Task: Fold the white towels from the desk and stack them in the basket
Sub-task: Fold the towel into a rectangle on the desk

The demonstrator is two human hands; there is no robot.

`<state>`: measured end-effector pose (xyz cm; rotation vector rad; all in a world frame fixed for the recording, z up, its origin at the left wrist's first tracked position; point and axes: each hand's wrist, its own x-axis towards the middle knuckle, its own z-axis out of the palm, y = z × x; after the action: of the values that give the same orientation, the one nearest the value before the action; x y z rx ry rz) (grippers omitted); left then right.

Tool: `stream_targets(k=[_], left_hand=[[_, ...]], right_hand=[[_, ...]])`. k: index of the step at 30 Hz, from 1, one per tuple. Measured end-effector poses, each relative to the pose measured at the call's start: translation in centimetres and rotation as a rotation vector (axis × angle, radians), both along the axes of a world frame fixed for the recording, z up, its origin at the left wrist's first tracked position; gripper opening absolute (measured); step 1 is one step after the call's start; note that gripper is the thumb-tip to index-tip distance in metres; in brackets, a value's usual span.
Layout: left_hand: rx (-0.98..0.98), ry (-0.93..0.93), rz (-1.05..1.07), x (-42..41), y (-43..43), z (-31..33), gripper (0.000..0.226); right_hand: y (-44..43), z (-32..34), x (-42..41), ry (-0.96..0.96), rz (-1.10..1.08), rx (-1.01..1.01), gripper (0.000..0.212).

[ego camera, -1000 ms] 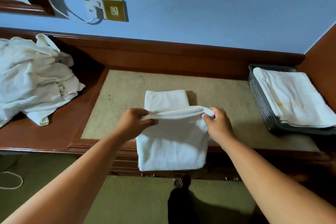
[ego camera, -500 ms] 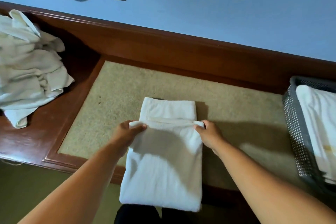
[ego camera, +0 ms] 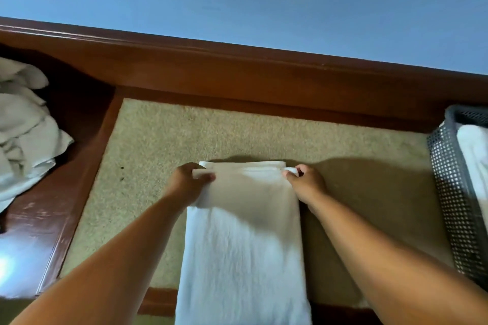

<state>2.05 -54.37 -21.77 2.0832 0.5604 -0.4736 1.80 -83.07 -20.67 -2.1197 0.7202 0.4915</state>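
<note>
Mid-fold: towel at frame centre on desk; my left hand and right hand each pinch a corner of top layer at far edge. Next, I judge, square corners on layer beneath, let go, smooth flat; basket at right edge, holding one folded.

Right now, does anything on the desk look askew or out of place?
Nothing spilled or damaged. The towel, pinched at its far corners by the left hand and right hand, hangs over the desk front edge. A crumpled pile of towels lies at the left, and two dark specks mark the mat.
</note>
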Motion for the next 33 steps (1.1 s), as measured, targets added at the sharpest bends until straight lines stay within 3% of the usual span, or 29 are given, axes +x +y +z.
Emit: stream_targets(k=[5,10,13,14,16,19,22,25,27,30,33], left_hand=[[0.134,-0.023,-0.071,2.9,0.0,-1.0,0.029],[0.224,0.136,-0.074,3.2,-0.4,-0.8,0.064],[0.017,0.226,-0.095,2.6,0.5,-0.9,0.064],[-0.137,0.248,-0.069,2.4,0.9,-0.7,0.063],[-0.375,0.259,-0.036,1.9,1.7,0.7,0.061],[-0.477,0.145,-0.119,1.5,2.2,4.6,0.063],[-0.553,-0.03,-0.16,1.9,2.6,9.9,0.052],[-0.612,-0.26,-0.252,1.8,2.8,16.6,0.033],[-0.587,-0.445,-0.357,0.8,3.0,20.2,0.028],[-0.493,-0.626,-0.448,-1.4,3.5,21.6,0.028],[-0.223,-0.826,-0.554,-3.8,4.3,19.3,0.025]], right_hand=[[0.4,-1.1,1.8,-0.012,-0.061,-0.094,0.017],[1.7,-1.1,1.5,0.031,-0.212,0.013,0.05],[1.9,-1.2,0.1,0.105,-0.21,0.158,0.086],[1.9,-0.9,-0.3,0.129,-0.199,0.205,0.088],[2.1,0.7,-0.8,0.135,-0.203,0.302,0.065],[1.9,4.6,-0.8,0.068,-0.187,0.344,0.037],[1.3,9.9,-0.8,-0.102,-0.188,0.374,0.037],[0.6,16.0,-1.7,-0.424,-0.171,0.381,0.041],[0.4,19.3,-3.1,-0.634,-0.047,0.355,0.043],[0.1,20.4,-6.0,-0.816,0.15,0.191,0.051],[0.6,17.2,-8.8,-0.95,0.281,-0.129,0.055]])
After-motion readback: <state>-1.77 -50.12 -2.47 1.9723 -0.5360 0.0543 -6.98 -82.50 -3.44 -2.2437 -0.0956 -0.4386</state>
